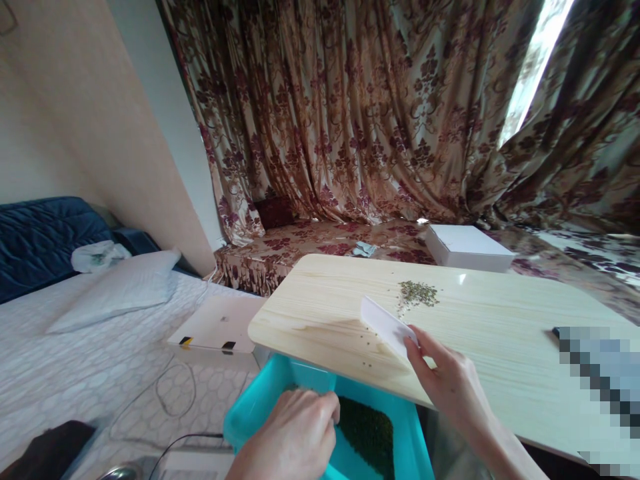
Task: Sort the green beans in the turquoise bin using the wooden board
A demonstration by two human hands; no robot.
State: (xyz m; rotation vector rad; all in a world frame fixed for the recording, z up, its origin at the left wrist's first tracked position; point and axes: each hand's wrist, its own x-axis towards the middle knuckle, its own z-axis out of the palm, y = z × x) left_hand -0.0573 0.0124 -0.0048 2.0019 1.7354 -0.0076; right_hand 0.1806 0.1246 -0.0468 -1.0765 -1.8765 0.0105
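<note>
My right hand (447, 373) grips one end of a thin, white rectangular piece (387, 325), which is tilted over the light wood-grain table (320, 287). Just beyond it lies a small heap of green beans or seeds (418, 293), with a few loose ones scattered nearer the front edge. Below that edge stands a teal plastic bin (250, 403) with a divider across it. Dark green grains (367, 430) fill part of its right compartment. Over the bin my left hand (295, 433) is closed, fingers curled down; whatever they hold is hidden.
A white box (467, 247) sits behind the table on the flower-patterned cover. At the table's right is a blurred-out dark object (600, 367). Left of the table are a bed (125, 360) with a pillow (120, 287), a flat white carton (220, 323) and a loose cable (175, 400).
</note>
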